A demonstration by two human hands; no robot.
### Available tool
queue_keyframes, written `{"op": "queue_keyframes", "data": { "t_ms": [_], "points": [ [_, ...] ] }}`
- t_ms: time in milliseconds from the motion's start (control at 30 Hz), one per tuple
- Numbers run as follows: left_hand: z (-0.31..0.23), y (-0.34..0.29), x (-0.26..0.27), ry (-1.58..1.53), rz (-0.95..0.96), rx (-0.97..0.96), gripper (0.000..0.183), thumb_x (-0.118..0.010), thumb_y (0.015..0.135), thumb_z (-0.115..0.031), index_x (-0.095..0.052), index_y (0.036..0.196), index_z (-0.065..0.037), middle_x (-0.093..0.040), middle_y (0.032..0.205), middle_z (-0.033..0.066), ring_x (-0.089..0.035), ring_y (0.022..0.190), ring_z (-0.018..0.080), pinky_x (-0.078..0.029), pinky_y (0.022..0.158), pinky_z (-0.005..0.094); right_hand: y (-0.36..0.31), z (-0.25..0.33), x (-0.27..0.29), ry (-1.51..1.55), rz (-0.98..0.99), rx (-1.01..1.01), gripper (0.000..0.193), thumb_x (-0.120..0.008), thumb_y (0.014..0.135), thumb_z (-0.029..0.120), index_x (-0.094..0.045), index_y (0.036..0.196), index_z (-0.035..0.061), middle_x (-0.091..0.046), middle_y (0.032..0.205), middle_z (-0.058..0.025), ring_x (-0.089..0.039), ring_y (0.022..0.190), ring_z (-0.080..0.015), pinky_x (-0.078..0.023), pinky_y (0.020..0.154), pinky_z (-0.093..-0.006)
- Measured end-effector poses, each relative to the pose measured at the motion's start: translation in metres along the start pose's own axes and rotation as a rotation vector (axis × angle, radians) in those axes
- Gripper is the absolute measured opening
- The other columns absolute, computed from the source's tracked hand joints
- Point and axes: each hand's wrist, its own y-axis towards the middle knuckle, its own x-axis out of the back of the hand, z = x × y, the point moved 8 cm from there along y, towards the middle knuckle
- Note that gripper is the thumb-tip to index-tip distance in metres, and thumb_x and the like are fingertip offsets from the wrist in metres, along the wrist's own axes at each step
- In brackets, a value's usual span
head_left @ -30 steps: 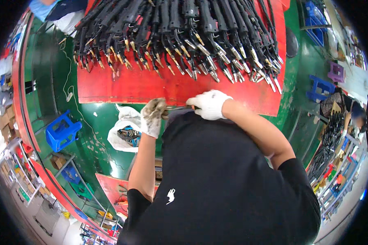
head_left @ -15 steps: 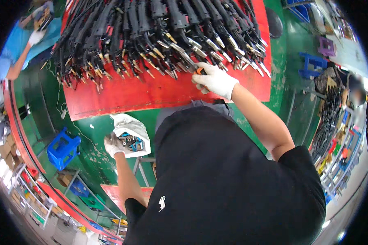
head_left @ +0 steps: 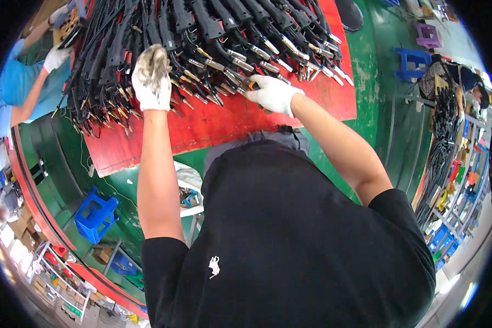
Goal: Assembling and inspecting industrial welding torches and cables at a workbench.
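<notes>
The right hand (head_left: pixel 272 94) clasps an orange-handled tool (head_left: pixel 252 86), black handles (head_left: pixel 206 21) at eleven o'clock; the left hand's (head_left: pixel 153 78) grip cannot be told.

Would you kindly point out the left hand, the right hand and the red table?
Left hand (head_left: pixel 152 79): head view, middle of the gloved hand.
Right hand (head_left: pixel 273 94): head view, back of the gloved hand.
Red table (head_left: pixel 208 128): head view, bare top near edge.

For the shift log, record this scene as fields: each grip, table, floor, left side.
left grip: smudged white glove, over black handles; contact unclear
right grip: white glove, around a mostly hidden orange-marked tool
table: red, piled with metal-tipped handles
floor: green, scuffed
left side: white bag of parts, blue stool, person in blue
</notes>
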Motion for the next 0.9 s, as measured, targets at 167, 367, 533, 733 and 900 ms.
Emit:
{"op": "queue_keyframes", "data": {
  "t_ms": [167,367,533,733,900],
  "points": [
    [-0.006,0.024,-0.009,0.054,-0.030,0.081,0.028,-0.064,0.101,-0.018,-0.067,0.121,0.001,-0.072,0.107,0.0119,-0.070,0.082,0.0167,-0.060,0.073,0.0297,0.007,-0.001,-0.005,-0.015,0.034,0.033,0.048,-0.062,0.094,0.030,-0.056,0.135,0.0053,-0.065,0.097,-0.0081,-0.062,0.083,-0.0157,-0.053,0.067,-0.0325],
    [0.018,0.038,-0.013,0.030,0.039,0.160,0.027,-0.063,0.101,-0.020,-0.067,0.119,0.000,-0.072,0.102,0.0116,-0.070,0.083,0.0173,-0.060,0.074,0.0305,0.007,0.017,-0.005,-0.085,0.000,0.048,0.047,-0.061,0.094,0.032,-0.059,0.131,0.0033,-0.067,0.099,-0.0136,-0.065,0.085,-0.0175,-0.053,0.071,-0.0349],
    [0.030,0.042,-0.027,0.141,0.107,0.292,0.025,-0.064,0.100,-0.021,-0.067,0.114,0.000,-0.073,0.100,0.0111,-0.071,0.081,0.0194,-0.060,0.072,0.0328,-0.005,0.044,-0.003,-0.104,-0.050,0.122,0.042,-0.059,0.093,0.033,-0.062,0.122,0.0030,-0.071,0.104,-0.0184,-0.069,0.096,-0.0311,-0.053,0.086,-0.0405],
    [0.007,0.069,-0.047,0.626,0.266,0.266,0.052,-0.049,0.105,-0.044,-0.068,0.112,0.003,-0.072,0.104,0.0177,-0.070,0.093,0.0294,-0.053,0.086,0.0403,-0.016,0.066,-0.024,0.723,0.294,0.007,0.019,-0.060,0.097,0.020,-0.056,0.110,0.0073,-0.047,0.073,0.0011,-0.041,0.055,-0.0102,-0.035,0.046,-0.0286],
    [0.027,0.118,-0.042,1.109,0.388,0.248,0.067,-0.032,0.107,-0.051,-0.063,0.127,0.006,-0.066,0.128,0.0235,-0.061,0.122,0.0392,-0.044,0.103,0.0436,-0.011,0.081,-0.040,0.883,0.359,0.060,0.021,-0.062,0.097,0.020,-0.053,0.111,0.0072,-0.047,0.074,-0.0002,-0.040,0.055,-0.0103,-0.032,0.045,-0.0295]
  ]
}}
